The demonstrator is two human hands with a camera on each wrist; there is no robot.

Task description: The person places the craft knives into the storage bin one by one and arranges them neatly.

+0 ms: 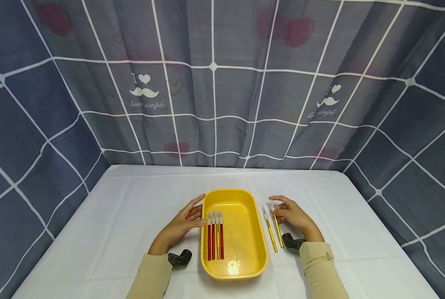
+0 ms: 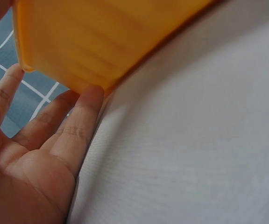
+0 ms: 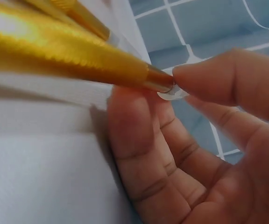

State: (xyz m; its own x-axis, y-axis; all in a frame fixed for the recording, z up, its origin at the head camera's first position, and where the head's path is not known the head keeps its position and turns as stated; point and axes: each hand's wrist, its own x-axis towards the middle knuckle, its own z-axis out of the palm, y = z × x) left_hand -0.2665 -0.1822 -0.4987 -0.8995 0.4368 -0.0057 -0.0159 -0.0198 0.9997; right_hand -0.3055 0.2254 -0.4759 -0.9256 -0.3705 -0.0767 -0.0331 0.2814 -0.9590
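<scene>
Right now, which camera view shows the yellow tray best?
The head view. It takes in nearly the whole yellow tray: its rim, floor and the slim tools lying inside. The left wrist view catches only part of its outer wall, where the left hand touches it; the right wrist view doesn't show it.
</scene>
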